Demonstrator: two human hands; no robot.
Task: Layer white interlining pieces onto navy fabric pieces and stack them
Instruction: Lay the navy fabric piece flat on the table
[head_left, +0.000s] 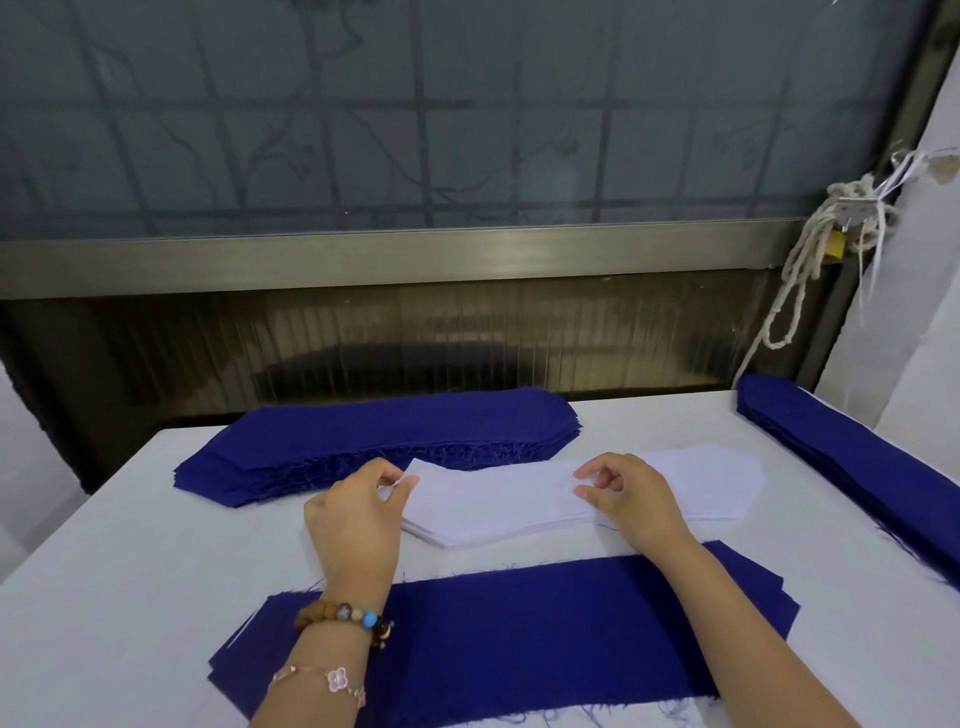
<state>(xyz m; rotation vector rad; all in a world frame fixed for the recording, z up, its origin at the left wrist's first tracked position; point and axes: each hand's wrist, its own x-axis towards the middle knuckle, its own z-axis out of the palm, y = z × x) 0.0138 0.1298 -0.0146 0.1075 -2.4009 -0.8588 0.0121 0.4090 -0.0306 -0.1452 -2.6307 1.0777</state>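
Note:
A stack of white interlining pieces (498, 499) lies across the middle of the table. My left hand (358, 512) pinches the left tip of the top white piece between thumb and fingers. Over the stack's middle, my right hand (631, 496) has its curled fingertips on the top piece, seemingly pinching it. A navy fabric piece (545, 618) lies flat in front of me, under both forearms, on top of a low pile with white edges showing at its left. A thick stack of navy pieces (384, 441) sits behind the white stack.
Another navy stack (852, 467) runs along the table's right edge. The white table (130, 561) ends at a dark window frame behind. A knotted white rope (810, 260) with a padlock hangs at the back right. White cloth hangs at the far right.

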